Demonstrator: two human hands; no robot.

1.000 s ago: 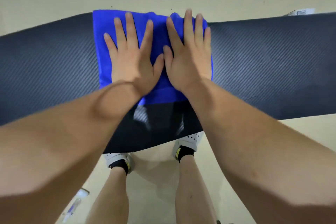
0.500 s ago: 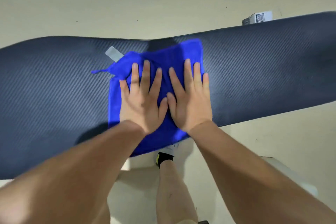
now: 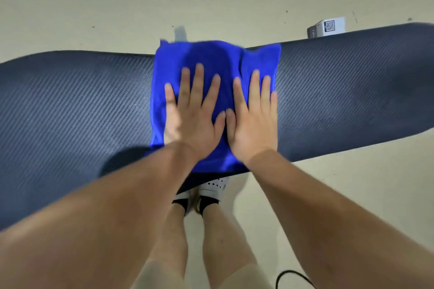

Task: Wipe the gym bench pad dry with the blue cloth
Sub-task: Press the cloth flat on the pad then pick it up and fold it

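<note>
1. Here, one blue cloth (image 3: 211,54), one dark bench pad (image 3: 70,105), two bare hands, two white shoes (image 3: 215,186), one small white box (image 3: 327,27) and one black cable (image 3: 293,275) are showing above a pale floor (image 3: 117,2).
2. The cloth is lying spread flat across the pad, directly under both hands. It is reaching out past the fingertips to the pad's far edge, and its near edge is showing just behind the wrists, at the pad's near edge.
3. The pad is stretching well away to either side of the hands, with bare woven-looking surface lying to the left of the left hand (image 3: 195,122) and to the right of the right hand (image 3: 253,124).
4. The left hand is lying palm down on the cloth with its fingers (image 3: 198,82) straight and fanned apart, pressing flat and gripping nothing.
5. The right hand is lying palm down just beside it, fingers (image 3: 254,87) straight and closer together, also pressing flat and gripping nothing. Its little finger is sitting near the cloth's right edge.
6. The two thumbs are touching, or very nearly touching, side by side between the palms.
7. Both forearms are reaching forward from the lower corners and converging toward the cloth.
8. The shoes are standing side by side on the floor behind the wrists, partly tucked under the pad's near edge.
9. The box is sitting on the floor beyond the pad, far off to the right of the right hand, and the cable is curling by the right forearm.
10. A small grey shape is poking out beyond the cloth's far edge, too blurred to identify.
</note>
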